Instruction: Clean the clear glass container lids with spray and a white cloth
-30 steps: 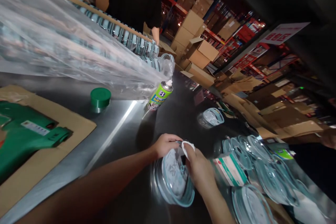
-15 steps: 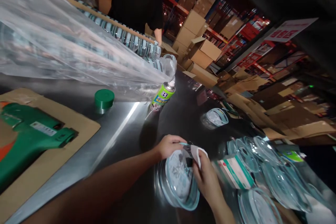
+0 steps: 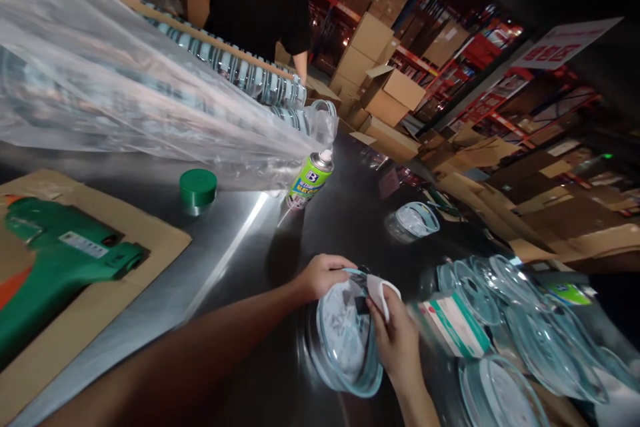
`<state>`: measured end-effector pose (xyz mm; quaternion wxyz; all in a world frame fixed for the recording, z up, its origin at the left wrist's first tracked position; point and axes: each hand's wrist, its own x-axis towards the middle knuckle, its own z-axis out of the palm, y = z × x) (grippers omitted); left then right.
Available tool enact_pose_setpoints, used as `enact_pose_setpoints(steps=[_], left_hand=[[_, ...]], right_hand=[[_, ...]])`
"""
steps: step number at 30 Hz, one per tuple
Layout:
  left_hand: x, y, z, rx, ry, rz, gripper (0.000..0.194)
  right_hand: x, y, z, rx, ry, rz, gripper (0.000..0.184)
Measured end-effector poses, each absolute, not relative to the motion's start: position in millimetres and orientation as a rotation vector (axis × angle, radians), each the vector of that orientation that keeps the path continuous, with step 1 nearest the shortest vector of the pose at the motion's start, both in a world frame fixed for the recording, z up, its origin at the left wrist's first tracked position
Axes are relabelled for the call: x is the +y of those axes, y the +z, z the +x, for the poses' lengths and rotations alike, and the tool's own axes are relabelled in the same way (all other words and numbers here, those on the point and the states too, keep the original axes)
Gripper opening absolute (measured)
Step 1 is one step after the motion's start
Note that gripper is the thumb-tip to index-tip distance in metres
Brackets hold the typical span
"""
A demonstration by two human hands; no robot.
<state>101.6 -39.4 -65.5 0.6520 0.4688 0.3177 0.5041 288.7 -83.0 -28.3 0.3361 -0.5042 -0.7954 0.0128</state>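
Note:
A clear round container (image 3: 344,340) with a pale bluish rim stands tilted towards me on the dark metal table, with a printed white sheet visible in it. My left hand (image 3: 326,276) is closed on its far rim, fingers curled over the edge. Pinched in my right hand (image 3: 396,332) is a folded white cloth (image 3: 379,292), pressed against the container's upper right rim. A small dark patch shows on the rim beside my right fingertips; I cannot make out what it is. Beyond my hands stands a green spray can (image 3: 311,180).
A green glue gun (image 3: 75,247) lies on cardboard (image 3: 150,240) at left, near a green cap (image 3: 198,188). Clear lids (image 3: 543,340), a striped box (image 3: 457,325) and another container (image 3: 415,221) are at right. Plastic sheeting (image 3: 125,80) covers stacked containers; a person (image 3: 240,0) stands behind.
My right hand and the white cloth have shifted slightly to the right along the rim. My left hand keeps its hold, and the view has turned a little.

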Motion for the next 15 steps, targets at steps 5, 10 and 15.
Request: enact_pose_setpoints(steps=[5,10,15], left_hand=[[-40.1,-63.5,99.5,0.726,1.127,1.086,0.033],[-40.2,-63.0,98.4,0.738,1.118,1.101,0.034],[-40.0,-62.9,99.2,0.739,1.116,1.109,0.033]], right_hand=[[-86.6,-28.4,290.4,-2.202,-0.205,-1.153,0.025],[-89.6,-26.3,291.4,-2.266,-0.325,-1.045,0.028],[-93.7,-18.9,287.7,-2.306,-0.454,-1.006,0.029]])
